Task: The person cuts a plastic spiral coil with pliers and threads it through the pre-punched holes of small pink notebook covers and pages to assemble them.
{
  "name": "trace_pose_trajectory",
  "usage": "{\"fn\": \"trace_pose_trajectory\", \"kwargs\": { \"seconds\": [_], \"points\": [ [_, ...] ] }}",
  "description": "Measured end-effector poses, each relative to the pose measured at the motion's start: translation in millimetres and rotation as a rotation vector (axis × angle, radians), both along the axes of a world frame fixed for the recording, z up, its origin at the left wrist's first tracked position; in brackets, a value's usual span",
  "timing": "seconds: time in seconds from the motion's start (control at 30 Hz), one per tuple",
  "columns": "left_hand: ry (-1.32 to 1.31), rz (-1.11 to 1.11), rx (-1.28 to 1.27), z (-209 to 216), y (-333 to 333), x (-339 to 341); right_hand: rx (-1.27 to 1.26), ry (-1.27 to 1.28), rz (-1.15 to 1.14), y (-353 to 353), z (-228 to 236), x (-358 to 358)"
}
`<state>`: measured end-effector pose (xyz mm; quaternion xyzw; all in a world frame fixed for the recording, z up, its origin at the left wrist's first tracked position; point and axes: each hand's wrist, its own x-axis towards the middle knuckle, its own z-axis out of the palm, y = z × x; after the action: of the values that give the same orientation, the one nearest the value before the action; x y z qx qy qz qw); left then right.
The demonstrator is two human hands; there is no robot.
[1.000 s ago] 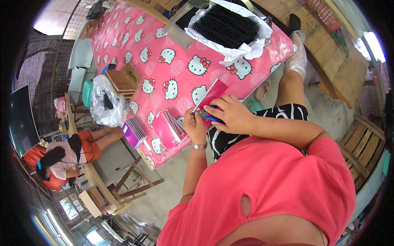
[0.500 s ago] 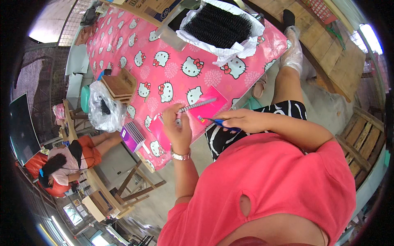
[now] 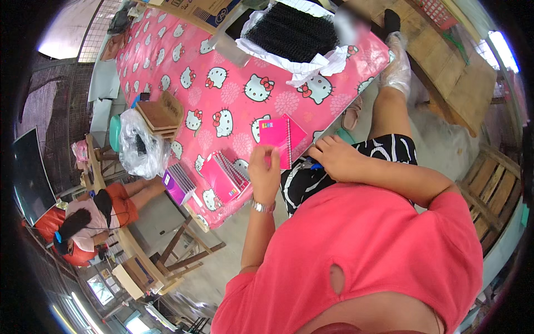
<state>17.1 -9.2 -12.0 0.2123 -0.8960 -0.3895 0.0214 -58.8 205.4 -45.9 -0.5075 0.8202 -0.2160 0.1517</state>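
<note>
Counted one pink spiral notebook [image 3: 281, 140] lying alone, one pink notebook stack [image 3: 224, 176] at nine o'clock, one purple stack [image 3: 179, 184].

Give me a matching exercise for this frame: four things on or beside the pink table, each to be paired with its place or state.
Things:
1. pink spiral notebook
2. stack of pink notebooks
3. brown booklets
4. black bundle

Places or states:
A. on white wrapping at the table's far end
B. lying alone in front of the left hand
C. stacked beside a clear plastic bag
D. piled at the near table edge

Pairs: 1-B, 2-D, 3-C, 4-A
</note>
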Motion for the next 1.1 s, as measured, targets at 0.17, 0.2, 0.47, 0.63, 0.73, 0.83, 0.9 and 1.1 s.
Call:
{"fn": "trace_pose_trajectory", "kwargs": {
  "seconds": [0.17, 0.2, 0.47, 0.63, 0.73, 0.83, 0.9, 1.1],
  "points": [
    [-0.467, -0.121, 0.124, -45.1, -15.3, 71.8, -0.001, 0.066, 0.035, -13.6, -1.7, 6.5],
    [-0.440, -0.016, 0.364, -55.3, -10.3, 78.7, -0.009, 0.052, 0.043, -16.4, 0.2, 5.9],
    [-0.091, 0.475, 1.351, -68.5, 23.7, 62.1, -0.040, 0.199, 0.011, -16.6, 0.4, 0.8],
    [-0.048, 0.506, 1.436, -74.6, 24.0, 60.2, -0.058, 0.271, 0.008, -20.8, -2.0, 0.9],
    [-0.069, 0.529, 1.462, -73.0, 22.7, 59.7, -0.055, 0.250, 0.025, -23.5, 0.7, 1.6],
    [-0.087, 0.530, 1.488, -70.9, 23.3, 58.7, 0.032, 0.237, 0.048, -26.3, 3.5, 0.9],
    [-0.088, 0.538, 1.502, -70.8, 23.8, 58.8, 0.024, 0.214, 0.076, -28.3, 2.6, 0.0],
    [-0.110, 0.518, 1.531, -69.7, 24.1, 58.1, 0.201, 0.055, 0.079, -28.8, -2.5, -1.7]
  ]
}}
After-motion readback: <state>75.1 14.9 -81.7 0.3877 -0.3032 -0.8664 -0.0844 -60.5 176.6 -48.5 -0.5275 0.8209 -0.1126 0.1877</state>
